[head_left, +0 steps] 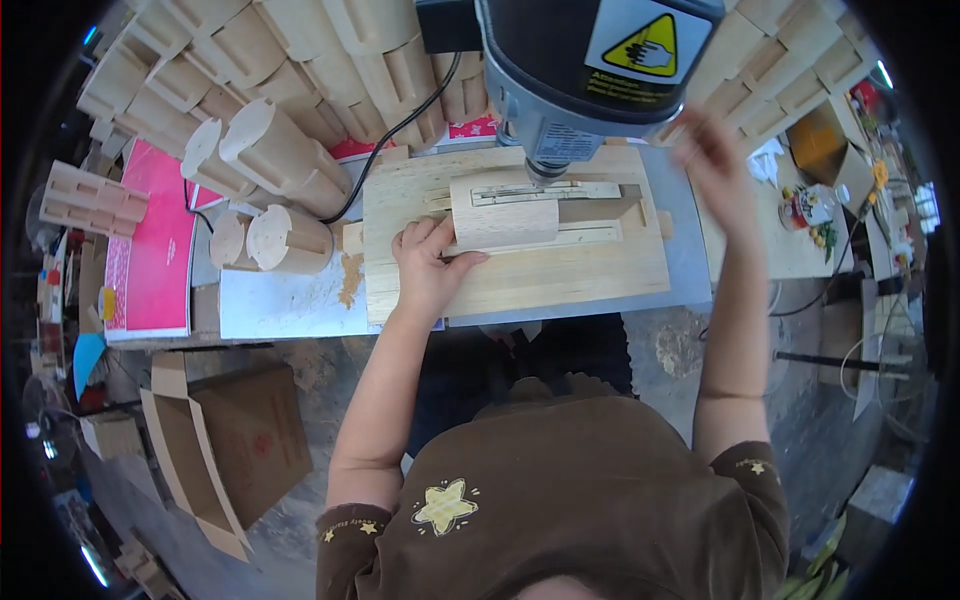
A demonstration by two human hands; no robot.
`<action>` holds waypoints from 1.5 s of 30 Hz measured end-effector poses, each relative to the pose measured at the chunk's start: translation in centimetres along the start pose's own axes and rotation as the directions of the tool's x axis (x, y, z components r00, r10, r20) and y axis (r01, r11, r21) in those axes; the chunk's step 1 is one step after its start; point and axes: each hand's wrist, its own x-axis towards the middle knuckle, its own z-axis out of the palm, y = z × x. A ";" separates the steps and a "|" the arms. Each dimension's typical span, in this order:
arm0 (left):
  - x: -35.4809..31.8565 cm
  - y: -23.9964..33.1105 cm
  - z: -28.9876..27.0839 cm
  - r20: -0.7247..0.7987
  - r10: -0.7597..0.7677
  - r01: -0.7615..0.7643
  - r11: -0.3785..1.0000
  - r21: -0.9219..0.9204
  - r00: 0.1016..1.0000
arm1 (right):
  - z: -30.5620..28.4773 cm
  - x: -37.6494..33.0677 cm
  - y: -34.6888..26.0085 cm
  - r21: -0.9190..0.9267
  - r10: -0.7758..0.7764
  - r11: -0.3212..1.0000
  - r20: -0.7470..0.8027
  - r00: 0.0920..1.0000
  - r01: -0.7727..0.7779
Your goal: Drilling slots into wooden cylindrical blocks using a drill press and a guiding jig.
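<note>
A pale wooden block (505, 212) with a rounded side lies in a wooden jig (520, 280) on the work table. My left hand (432, 255) grips the block's left end, fingers behind it and thumb along the near side. Directly above the block's far edge is the chuck (547, 170) of a drill press (560, 95); whether the bit touches the wood I cannot tell. My right hand (712, 160) is raised at the right side of the drill head, smeared by motion. Its fingers are too blurred to show if they hold anything.
Wooden cylinders (285, 160) with slots are stacked behind and left of the jig, more at the far right. A black cable (400, 130) curves past them. Sawdust (351, 278) lies left of the jig. A bottle (812, 207) stands at right; a cardboard box (245, 440) sits below, left.
</note>
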 end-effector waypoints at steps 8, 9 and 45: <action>-0.1 -0.7 0.5 -0.024 0.025 -0.026 0.998 -0.052 0.999 | 1.6 8.8 -12.0 -0.309 0.051 0.947 -0.124 0.991 -0.088; -0.1 -0.7 0.6 -0.018 0.032 -0.033 0.998 -0.054 0.999 | 1.9 8.7 -11.8 -0.334 -0.031 0.942 -0.153 0.988 -0.022; 1.5 3.1 3.0 -0.030 0.073 -0.072 0.997 0.025 0.997 | 1.0 11.0 -11.1 -0.410 -0.042 0.912 -0.154 0.987 -0.025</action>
